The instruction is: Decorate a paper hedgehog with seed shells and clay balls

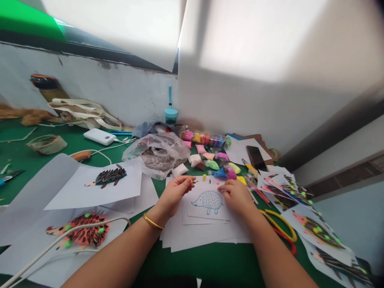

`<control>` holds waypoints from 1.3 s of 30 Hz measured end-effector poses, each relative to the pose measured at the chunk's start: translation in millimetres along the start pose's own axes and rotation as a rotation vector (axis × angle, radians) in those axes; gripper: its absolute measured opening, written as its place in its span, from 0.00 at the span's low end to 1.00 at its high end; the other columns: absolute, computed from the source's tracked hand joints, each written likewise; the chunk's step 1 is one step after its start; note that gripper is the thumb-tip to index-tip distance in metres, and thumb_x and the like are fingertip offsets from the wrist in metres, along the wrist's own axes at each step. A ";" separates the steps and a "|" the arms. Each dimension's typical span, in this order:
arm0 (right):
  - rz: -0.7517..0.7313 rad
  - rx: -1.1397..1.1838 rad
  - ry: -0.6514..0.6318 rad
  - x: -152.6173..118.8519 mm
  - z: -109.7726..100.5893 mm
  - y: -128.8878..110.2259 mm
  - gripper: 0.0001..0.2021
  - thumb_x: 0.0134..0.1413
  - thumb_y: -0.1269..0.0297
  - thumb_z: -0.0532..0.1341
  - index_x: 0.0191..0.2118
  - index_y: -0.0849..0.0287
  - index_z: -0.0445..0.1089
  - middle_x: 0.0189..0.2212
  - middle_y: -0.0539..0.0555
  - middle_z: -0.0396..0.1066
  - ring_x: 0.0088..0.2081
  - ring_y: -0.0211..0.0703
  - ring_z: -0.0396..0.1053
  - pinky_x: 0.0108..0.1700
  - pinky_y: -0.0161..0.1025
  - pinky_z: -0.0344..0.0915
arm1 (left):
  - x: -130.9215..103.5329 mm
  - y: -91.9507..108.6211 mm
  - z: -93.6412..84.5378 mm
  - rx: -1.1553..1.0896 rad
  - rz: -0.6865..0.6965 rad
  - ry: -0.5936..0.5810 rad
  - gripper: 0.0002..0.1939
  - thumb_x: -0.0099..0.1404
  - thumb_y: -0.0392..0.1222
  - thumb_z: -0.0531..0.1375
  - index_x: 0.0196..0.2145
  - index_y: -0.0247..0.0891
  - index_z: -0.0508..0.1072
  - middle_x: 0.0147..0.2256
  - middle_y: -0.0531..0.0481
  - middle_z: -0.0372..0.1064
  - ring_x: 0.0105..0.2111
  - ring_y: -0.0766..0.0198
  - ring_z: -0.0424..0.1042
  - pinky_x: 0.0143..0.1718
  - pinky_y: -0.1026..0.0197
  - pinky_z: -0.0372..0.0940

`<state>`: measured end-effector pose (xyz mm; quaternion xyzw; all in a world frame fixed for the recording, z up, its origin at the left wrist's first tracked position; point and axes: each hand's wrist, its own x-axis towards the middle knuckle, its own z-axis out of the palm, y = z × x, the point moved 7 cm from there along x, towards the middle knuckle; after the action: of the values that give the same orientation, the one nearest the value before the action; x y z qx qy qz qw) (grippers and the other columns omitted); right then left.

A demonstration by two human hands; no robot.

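My left hand [177, 191] is closed in a pinch on a small yellow piece of clay [192, 181], with a darker tip sticking out beside it. Between my hands lies a blue hedgehog drawing [210, 202] on white paper. My right hand [236, 196] rests at the drawing's right edge, fingers partly bent, with nothing visible in them. Close to its fingertips is a pink clay bit [218, 181]. A sunflower seed [209, 181] and another yellow clay bit [204, 177] lie above the drawing.
Behind the paper are a clear bag of seeds [159, 154] and several clay packets [212, 164]. Seed-covered hedgehog pictures lie left [111, 176] and right [318, 232]. A white cable [54, 243] crosses the left side. Scissors with yellow handles [282, 224] and a phone [256, 157] are rightward.
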<state>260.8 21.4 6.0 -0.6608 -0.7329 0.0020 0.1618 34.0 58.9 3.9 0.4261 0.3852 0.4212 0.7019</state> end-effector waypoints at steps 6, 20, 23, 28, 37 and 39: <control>-0.009 -0.028 0.048 -5.8 3.5 -5.6 0.19 0.51 0.76 0.57 0.44 0.53 0.80 0.37 0.56 0.75 0.41 0.48 0.66 0.46 0.45 0.63 | -0.7 -7.4 3.8 -0.133 -0.075 -0.027 0.22 0.51 0.49 0.71 0.42 0.37 0.78 0.37 0.46 0.75 0.35 0.67 0.69 0.41 0.62 0.62; -0.429 0.288 0.297 -26.8 -26.9 -115.3 0.33 0.64 0.51 0.53 0.70 0.57 0.46 0.66 0.63 0.53 0.67 0.61 0.49 0.64 0.63 0.50 | -17.7 -8.3 34.9 0.154 0.049 -0.233 0.18 0.63 0.54 0.61 0.30 0.33 0.75 0.29 0.49 0.70 0.32 0.65 0.66 0.37 0.61 0.61; -0.401 0.262 0.268 -24.5 -18.0 -115.9 0.33 0.66 0.52 0.51 0.71 0.58 0.44 0.68 0.63 0.50 0.69 0.60 0.44 0.65 0.65 0.47 | -18.6 -14.6 35.6 0.129 0.030 -0.224 0.20 0.65 0.55 0.59 0.31 0.33 0.75 0.29 0.49 0.69 0.32 0.65 0.66 0.38 0.60 0.61; -0.396 0.332 0.336 -24.8 -26.6 -105.2 0.20 0.65 0.67 0.54 0.61 0.51 0.63 0.63 0.57 0.62 0.67 0.56 0.51 0.65 0.63 0.50 | -19.2 -16.6 35.3 0.135 0.007 -0.270 0.20 0.61 0.56 0.63 0.36 0.32 0.75 0.32 0.48 0.71 0.34 0.64 0.66 0.40 0.60 0.61; -0.380 0.513 0.427 -26.2 -39.2 -97.4 0.07 0.56 0.67 0.65 0.42 0.53 0.72 0.48 0.56 0.73 0.56 0.53 0.64 0.58 0.57 0.63 | -19.9 -13.3 35.2 0.253 -0.021 -0.306 0.19 0.58 0.56 0.65 0.30 0.33 0.74 0.29 0.51 0.69 0.32 0.65 0.66 0.37 0.62 0.60; -0.402 0.528 0.391 -25.4 -37.6 -98.0 0.12 0.57 0.67 0.64 0.48 0.53 0.71 0.50 0.56 0.72 0.56 0.53 0.63 0.57 0.56 0.63 | -17.5 -10.0 30.6 0.289 0.016 -0.253 0.21 0.60 0.57 0.63 0.29 0.33 0.74 0.29 0.50 0.69 0.32 0.64 0.66 0.37 0.62 0.61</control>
<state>176.8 -23.5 56.9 -0.4277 -0.7774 0.0329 0.4602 58.0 31.6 8.2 0.5751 0.3472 0.3101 0.6728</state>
